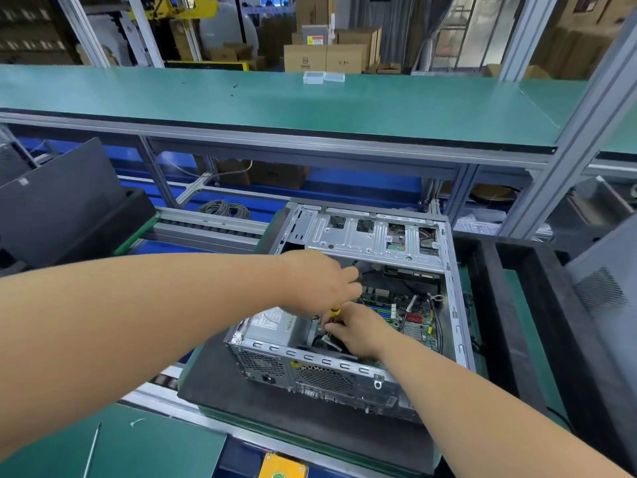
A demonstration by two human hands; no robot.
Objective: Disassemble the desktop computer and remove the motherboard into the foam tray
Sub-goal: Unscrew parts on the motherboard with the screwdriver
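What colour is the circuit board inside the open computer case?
Green motherboard, seen best in the head view, with red and yellow connectors.

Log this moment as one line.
stage: disconnecting cables | left hand: in case | right hand: gripping cable bundle | motherboard: still installed

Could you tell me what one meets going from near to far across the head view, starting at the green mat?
Green mat → open computer case → motherboard → drive cage → green upper shelf → cardboard boxes.

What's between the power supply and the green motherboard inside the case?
In the head view, the right hand sits there, gripping cables, between the power supply and the motherboard.
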